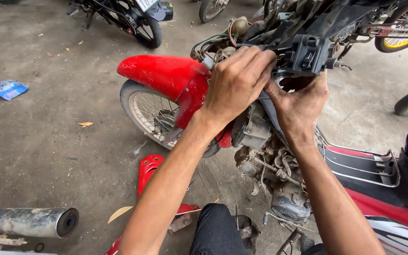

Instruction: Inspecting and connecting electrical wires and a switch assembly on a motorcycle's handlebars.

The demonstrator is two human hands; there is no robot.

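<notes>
Black handlebar switch housing (pixel 308 54) at the far middle of the scene, above the red front fender (pixel 159 72), on a stripped motorbike. Left hand (pixel 237 82) closed over the wiring (pixel 211 45) just left of that housing; right hand (pixel 301 104) cupped under it, fingers curled up against its underside. Silver exhaust pipe (pixel 27 222) on the concrete floor (pixel 43 137), near left.

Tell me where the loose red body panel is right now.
In the head view the red body panel lies on the concrete floor, lower centre, just below the front wheel and beside the left forearm.
</notes>
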